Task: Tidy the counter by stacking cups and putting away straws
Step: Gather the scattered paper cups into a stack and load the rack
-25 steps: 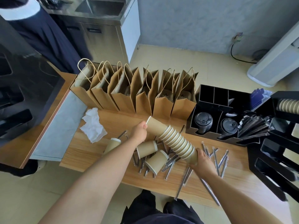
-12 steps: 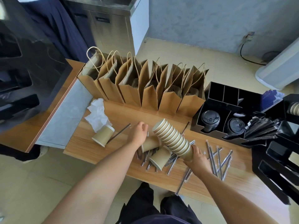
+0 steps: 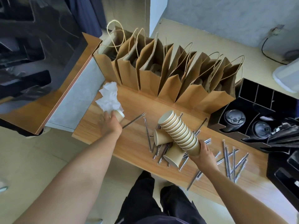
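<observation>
My right hand (image 3: 204, 151) grips the base of a tilted stack of kraft paper cups (image 3: 178, 130), open end up and to the left. My left hand (image 3: 110, 123) is far out on the left of the wooden counter (image 3: 132, 143), closed around a single paper cup (image 3: 119, 115) beside a crumpled white tissue (image 3: 109, 99). Two loose cups (image 3: 161, 139) (image 3: 174, 155) lie on their sides under the stack, on top of wrapped straws (image 3: 155, 149). More wrapped straws (image 3: 233, 162) are scattered to the right.
A row of brown paper bags (image 3: 161, 75) stands along the counter's back edge. A black organiser (image 3: 242, 117) with lids and straw slots sits at the right, with black trays (image 3: 284, 172) nearer me. A dark machine (image 3: 32, 46) fills the left.
My left hand left the top of the stack, reached left across the counter and closed on the lone cup by the tissue. The stack stayed in my right hand.
</observation>
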`<state>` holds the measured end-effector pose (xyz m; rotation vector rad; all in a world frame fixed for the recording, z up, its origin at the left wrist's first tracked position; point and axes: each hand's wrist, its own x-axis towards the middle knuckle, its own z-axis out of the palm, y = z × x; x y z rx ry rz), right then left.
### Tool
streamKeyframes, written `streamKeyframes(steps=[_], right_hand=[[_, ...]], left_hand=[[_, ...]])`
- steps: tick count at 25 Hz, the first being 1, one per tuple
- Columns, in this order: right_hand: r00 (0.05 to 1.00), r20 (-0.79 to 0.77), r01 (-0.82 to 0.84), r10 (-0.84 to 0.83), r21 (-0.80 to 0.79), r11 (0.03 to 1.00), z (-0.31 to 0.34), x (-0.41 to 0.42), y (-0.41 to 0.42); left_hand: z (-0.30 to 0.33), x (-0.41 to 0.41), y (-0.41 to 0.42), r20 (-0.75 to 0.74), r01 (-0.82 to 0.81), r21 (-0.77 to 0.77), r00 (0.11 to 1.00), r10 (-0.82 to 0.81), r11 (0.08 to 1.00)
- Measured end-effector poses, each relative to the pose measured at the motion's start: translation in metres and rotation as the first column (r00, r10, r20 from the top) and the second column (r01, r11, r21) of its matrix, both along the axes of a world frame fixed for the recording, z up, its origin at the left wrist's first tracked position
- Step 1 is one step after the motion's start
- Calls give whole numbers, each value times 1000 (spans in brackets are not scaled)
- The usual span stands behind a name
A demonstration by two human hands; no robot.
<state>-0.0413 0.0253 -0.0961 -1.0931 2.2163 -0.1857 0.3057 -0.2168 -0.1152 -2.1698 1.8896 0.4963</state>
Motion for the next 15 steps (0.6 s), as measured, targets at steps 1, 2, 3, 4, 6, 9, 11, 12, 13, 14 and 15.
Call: streamKeyframes(steps=[1,2,3,4,6,9,11,12,13,14,15], right_hand=[[1000,-1,7,-7,-1,1000,0,0,-2],[1000,2,18,-18,-2,1000,0,0,-3],[1000,4,27,-27,-7,1000,1,0,-4],[999,4,32,-32,-12,999,2,1,-4],[999,5,37,-37,-19,999,3,3,-5],[999,-2,37,-37,-17,999,5,6,-7],[999,-7,40,-40,-21,999,9,5,-4],[999,-7,47,-48,-28,998,12,4,-2],[999,-8,51,-51,-23,998,13,3,1],[998,-14,62,-62,-23,998,15,1,4],[996,-24,82,-82,-27,996,18,-1,8]], left_hand=[[-4,5,-5,17,-5,27,1000,4,1000],[-7,8,-8,28,-14,61,1000,12,998],[-10,8,-9,32,-19,87,999,17,996],[-12,8,-9,35,-21,104,999,17,994],[-14,7,-7,37,-18,143,999,12,990],[-12,2,-6,-36,19,181,999,-12,983],[-3,-10,-7,-179,56,154,983,-28,987],[7,-20,-10,-266,73,152,964,-31,986],[16,-29,-13,-348,82,170,937,-19,982],[26,-41,-19,-419,95,192,908,-6,977],[38,-55,-24,-488,113,220,873,9,969]])
